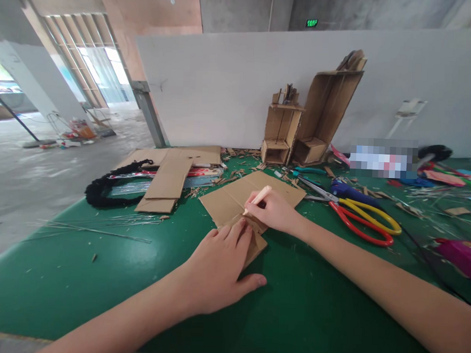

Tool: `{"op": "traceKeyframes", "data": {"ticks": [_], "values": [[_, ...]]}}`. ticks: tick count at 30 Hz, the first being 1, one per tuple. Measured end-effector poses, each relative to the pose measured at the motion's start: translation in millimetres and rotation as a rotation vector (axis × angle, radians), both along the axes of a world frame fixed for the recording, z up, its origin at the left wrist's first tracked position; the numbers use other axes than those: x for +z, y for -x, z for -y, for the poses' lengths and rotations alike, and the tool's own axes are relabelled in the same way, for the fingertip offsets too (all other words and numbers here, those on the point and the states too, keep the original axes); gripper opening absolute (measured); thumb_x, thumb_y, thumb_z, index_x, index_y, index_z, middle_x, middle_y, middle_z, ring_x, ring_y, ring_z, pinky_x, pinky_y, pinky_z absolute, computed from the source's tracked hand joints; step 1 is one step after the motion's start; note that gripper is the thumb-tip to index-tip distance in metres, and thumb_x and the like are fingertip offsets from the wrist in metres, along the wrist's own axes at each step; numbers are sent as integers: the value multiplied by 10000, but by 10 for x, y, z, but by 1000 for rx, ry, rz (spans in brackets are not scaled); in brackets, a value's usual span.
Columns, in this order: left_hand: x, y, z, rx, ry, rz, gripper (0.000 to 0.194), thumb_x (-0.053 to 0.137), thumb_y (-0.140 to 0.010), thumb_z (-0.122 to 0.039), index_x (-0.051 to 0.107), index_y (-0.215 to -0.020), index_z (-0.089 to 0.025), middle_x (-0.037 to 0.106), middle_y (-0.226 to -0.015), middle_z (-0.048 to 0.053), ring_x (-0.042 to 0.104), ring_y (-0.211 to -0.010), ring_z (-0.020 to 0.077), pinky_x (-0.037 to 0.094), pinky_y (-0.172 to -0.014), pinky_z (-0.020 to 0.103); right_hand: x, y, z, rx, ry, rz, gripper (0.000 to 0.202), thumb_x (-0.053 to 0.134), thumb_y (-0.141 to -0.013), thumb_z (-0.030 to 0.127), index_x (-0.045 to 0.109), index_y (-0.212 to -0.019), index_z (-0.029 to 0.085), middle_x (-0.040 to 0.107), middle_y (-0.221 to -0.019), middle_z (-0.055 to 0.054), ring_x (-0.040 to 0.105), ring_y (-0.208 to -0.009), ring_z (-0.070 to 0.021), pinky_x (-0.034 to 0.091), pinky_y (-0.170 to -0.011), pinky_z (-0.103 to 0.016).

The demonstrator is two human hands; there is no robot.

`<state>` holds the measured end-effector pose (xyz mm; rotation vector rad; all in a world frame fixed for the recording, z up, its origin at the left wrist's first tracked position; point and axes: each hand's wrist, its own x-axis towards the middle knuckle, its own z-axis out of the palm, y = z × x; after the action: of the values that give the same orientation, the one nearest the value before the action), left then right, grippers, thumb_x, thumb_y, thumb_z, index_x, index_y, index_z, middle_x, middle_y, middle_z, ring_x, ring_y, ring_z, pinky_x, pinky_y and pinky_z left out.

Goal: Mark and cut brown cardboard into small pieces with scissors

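A flat, creased cardboard sheet (227, 197) lies at the middle of the green table. A smaller cardboard piece (257, 246) rests on its near corner. My left hand (219, 264) lies palm down over that piece, fingers stretched forward and thumb out to the right. In my right hand (271, 210) is a pale pen (263, 195), gripped between thumb and fingers. Its tip meets the cardboard just beyond my left fingertips. Part of the small piece is hidden under my left hand.
Scissors with red and yellow handles (360, 221) and a blue tool (352, 192) lie right of the sheet. Two cardboard structures (278, 131) stand behind. Black yarn (98, 191), cardboard strips (169, 176) and thin wires (100, 231) are at the left.
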<state>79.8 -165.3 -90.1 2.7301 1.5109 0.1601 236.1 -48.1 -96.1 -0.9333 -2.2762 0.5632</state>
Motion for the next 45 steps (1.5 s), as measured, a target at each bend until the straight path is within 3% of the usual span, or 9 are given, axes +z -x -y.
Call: {"op": "traceKeyframes", "data": {"ticks": [12, 17, 21, 27, 29, 32, 37, 41, 45], "values": [[-35, -34, -26, 17, -33, -44, 651, 374, -843, -560, 363, -1333, -131, 363, -1425, 158, 394, -1253, 316, 396, -933, 460, -28, -379, 435, 2, 67, 22, 142, 525, -784, 197, 595, -660, 190, 570, -548, 35, 479, -501, -94, 345, -463, -208], [-13, -56, -48, -15, -127, -96, 465, 436, -854, -375, 448, -1245, -123, 471, -1320, 150, 521, -1116, 268, 474, -824, 363, 17, -470, 451, -134, -10, -361, 140, 495, -860, 286, 603, -876, 198, 579, -698, 4, 492, -552, -106, 389, -495, -231], [298, 78, -67, -81, -223, -367, 264, 364, -846, -109, 597, -963, -153, 609, -965, 112, 608, -774, 210, 461, -574, 303, 9, -526, 357, -212, 68, -568, 208, 486, -871, 360, 588, -971, 209, 580, -764, -11, 504, -546, -109, 413, -478, -242], [840, 263, -733, 286, -644, -267, 291, 309, -909, -236, 581, -960, -147, 605, -808, 87, 594, -762, 227, 436, -607, 313, -74, -542, 332, -131, 155, -536, 265, 504, -851, 348, 575, -1085, 246, 594, -874, -25, 536, -614, -134, 462, -545, -292], [794, 223, -1066, 268, -684, -211, 298, 289, -914, -208, 563, -1019, -155, 617, -917, 103, 585, -889, 233, 442, -680, 319, -104, -535, 340, -69, 200, -566, 311, 480, -863, 371, 547, -1141, 248, 578, -970, -48, 550, -722, -160, 482, -568, -301], [531, 155, -1461, 236, -499, -216, 290, 366, -884, -176, 525, -1125, -140, 592, -1074, 150, 547, -1025, 270, 435, -784, 374, -140, -530, 342, -42, 243, -551, 349, 418, -894, 406, 504, -1189, 239, 546, -1039, -70, 544, -803, -172, 493, -585, -302], [150, 145, -1660, 209, -371, -198, 234, 434, -853, -209, 597, -998, -126, 623, -1015, 150, 586, -972, 293, 448, -802, 416, -118, -529, 280, -128, 211, -597, 179, 453, -885, 370, 426, -999, 234, 481, -675, 42, 504, -572, -122, 456, -517, -272], [160, -24, -1778, 114, -294, -123, 331, 380, -866, -161, 551, -1149, -179, 612, -1107, 112, 562, -1049, 235, 443, -855, 349, -3, -635, 140, -264, 92, -652, 183, 522, -831, 326, 402, -942, 242, 454, -642, 65, 475, -492, -109, 416, -469, -265], [193, -509, -2056, -8, -186, -50, 416, 383, -858, -141, 507, -1247, -221, 575, -1214, 74, 530, -1103, 195, 415, -925, 310, 50, -935, -63, -429, -115, -673, 232, 550, -799, 299, 416, -982, 251, 464, -694, 40, 473, -510, -126, 402, -463, -283]]}}
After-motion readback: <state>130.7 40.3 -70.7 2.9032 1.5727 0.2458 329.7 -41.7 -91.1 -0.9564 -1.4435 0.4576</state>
